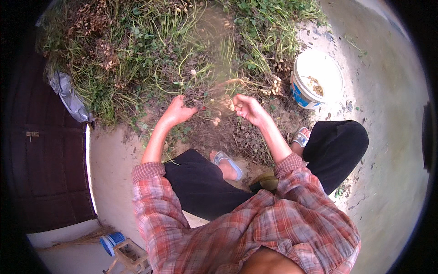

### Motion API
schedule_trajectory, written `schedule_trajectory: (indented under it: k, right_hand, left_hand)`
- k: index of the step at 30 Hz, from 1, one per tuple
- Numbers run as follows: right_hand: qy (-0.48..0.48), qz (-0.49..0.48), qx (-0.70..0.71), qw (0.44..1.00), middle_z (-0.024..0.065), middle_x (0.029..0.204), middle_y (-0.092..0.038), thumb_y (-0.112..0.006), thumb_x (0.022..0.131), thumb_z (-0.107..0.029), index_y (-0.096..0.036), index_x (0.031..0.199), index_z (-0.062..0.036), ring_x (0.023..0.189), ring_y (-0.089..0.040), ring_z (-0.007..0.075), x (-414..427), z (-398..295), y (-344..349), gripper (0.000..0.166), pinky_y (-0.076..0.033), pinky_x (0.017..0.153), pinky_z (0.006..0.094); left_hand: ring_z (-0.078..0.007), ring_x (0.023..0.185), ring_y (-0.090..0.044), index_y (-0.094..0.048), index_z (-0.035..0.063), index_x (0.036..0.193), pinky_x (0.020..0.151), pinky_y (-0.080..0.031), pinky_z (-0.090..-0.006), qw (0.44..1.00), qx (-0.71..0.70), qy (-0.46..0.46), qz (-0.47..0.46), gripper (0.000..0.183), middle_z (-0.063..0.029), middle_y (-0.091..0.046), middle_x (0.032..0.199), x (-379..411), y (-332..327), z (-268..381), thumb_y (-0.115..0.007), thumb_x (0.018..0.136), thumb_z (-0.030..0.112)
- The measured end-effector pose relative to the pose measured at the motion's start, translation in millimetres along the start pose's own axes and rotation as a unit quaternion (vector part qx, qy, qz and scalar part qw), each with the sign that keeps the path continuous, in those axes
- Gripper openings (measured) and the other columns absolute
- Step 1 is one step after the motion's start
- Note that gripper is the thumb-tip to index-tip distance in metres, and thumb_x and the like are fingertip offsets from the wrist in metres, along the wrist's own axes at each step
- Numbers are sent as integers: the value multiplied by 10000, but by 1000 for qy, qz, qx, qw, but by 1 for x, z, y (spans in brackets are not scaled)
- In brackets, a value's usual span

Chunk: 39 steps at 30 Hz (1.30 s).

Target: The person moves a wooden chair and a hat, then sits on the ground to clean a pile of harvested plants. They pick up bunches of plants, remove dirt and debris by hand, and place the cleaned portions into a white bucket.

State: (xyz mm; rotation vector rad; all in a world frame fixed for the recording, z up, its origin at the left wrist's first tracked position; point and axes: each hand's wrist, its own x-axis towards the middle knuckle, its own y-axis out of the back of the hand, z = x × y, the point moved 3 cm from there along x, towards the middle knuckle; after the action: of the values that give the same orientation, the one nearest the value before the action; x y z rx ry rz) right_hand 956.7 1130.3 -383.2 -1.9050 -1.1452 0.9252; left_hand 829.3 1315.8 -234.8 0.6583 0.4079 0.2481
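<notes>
My left hand (180,111) is closed around the stems of a peanut plant, whose roots and pods spread to the right between my hands. My right hand (247,108) has its fingers bent at peanut pods (230,103) on the right side of this plant. A large heap of pulled peanut plants (137,58) with green leaves lies in front of me. More pods (273,86) on roots lie beyond my right hand. To the right stands a white plastic bucket (337,80) with a blue label and some loose peanuts (316,87) inside.
Dry leaves and soil (246,137) cover the floor near my sandalled feet. A grey plastic sheet (70,97) lies at the heap's left edge, beside a dark door (51,164). At the lower left are a blue container (112,242), a small wooden stool (130,255) and a broom (84,238).
</notes>
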Motion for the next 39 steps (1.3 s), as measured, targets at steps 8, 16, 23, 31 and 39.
schedule_trajectory:
  k: [8, 16, 23, 31, 39]
  right_hand:
    - [-16, -14, -221, 975, -2, 1006, -614, -620, 864, -433, -616, 1123, -132, 907, -508, 143, 2, -5, -27, 397, -383, 780, 374]
    - [-25, -16, -220, 975, -69, 673, -535, -643, 879, -289, -669, 1078, -48, 584, -424, 32, -9, -25, -46, 313, -350, 528, 200]
    - [43, 13, -518, 854, 50, 939, -706, -690, 837, -182, -697, 1004, -14, 883, -627, 100, -8, -36, -44, 237, -482, 831, 258]
    - [132, 275, -617, 725, 71, 845, -718, -658, 811, -257, -739, 928, -94, 751, -669, 162, -12, -29, -13, 216, -515, 741, 317]
    - [-25, 41, -149, 988, 62, 928, -668, -558, 866, -205, -540, 966, -72, 596, -458, 61, -8, 8, 11, 168, -334, 462, 177]
  left_hand:
    - [-126, 846, -625, -621, -14, 1061, 800, -488, -292, 999, 51, 15, 12, 342, -93, -693, 967, -13, 4, 8, -677, 751, 120]
    - [-148, 869, -633, -618, -23, 1058, 813, -492, -302, 997, 82, -2, 0, 359, -118, -695, 958, -5, 3, -8, -684, 738, 126]
    - [-151, 848, -639, -621, -33, 1021, 780, -495, -296, 998, 66, 12, 1, 333, -120, -699, 940, -9, 0, -2, -686, 739, 133]
    - [-174, 841, -652, -605, -62, 999, 762, -498, -302, 979, 197, 58, 11, 365, -149, -693, 906, -17, -3, 24, -698, 743, 181]
    - [-166, 830, -648, -571, -53, 1054, 745, -509, -302, 998, 66, 19, 14, 402, -138, -688, 893, -12, 4, 1, -706, 726, 137]
